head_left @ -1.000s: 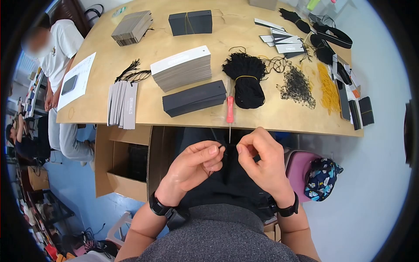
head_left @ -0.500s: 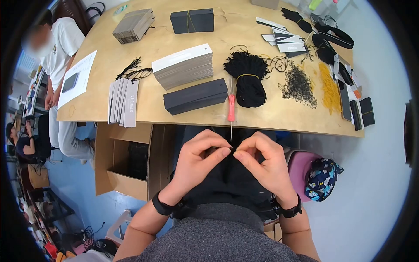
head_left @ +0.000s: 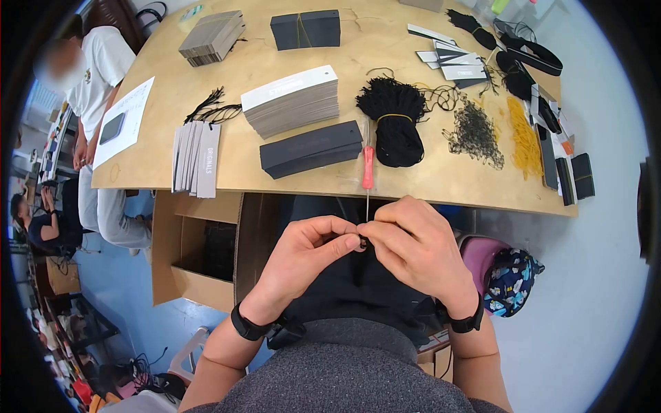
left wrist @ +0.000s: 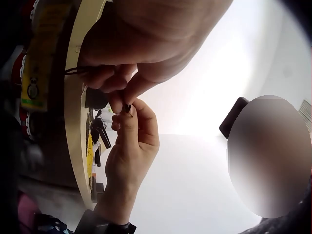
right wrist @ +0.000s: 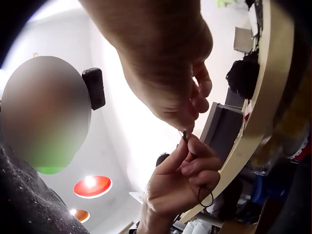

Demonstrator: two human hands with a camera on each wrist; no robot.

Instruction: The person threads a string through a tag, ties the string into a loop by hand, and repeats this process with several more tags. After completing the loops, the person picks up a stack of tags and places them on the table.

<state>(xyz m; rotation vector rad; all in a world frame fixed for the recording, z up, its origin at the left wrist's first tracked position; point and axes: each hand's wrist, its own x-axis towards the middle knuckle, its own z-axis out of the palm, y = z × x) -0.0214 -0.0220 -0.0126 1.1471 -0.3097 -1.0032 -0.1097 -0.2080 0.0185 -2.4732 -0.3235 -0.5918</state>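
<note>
Both hands meet in front of the table edge in the head view. The left hand point(head_left: 303, 258) pinches a small dark piece point(head_left: 363, 242) between thumb and forefinger. Against the same piece, the right hand point(head_left: 423, 251) has its thumb and fingertips pinched. In the left wrist view the piece point(left wrist: 127, 108) looks black, with a thin metallic bit sticking out. A thin dark cord loop point(right wrist: 205, 199) hangs from the left hand's fingers in the right wrist view. Just beyond the hands, a red-handled screwdriver-like tool point(head_left: 368, 167) points over the table edge.
On the table point(head_left: 241, 165) lie a black cord bundle point(head_left: 398, 131), a pile of small dark pins point(head_left: 475, 134), yellow strands point(head_left: 525, 141), white tags point(head_left: 290, 103) and dark tags point(head_left: 310, 148). A cardboard box point(head_left: 203, 286) stands below; another person point(head_left: 107, 65) sits at the left.
The right hand has turned further over the left fingertips, and the two hands now touch at the small dark piece. Earlier the fingertips were slightly apart.
</note>
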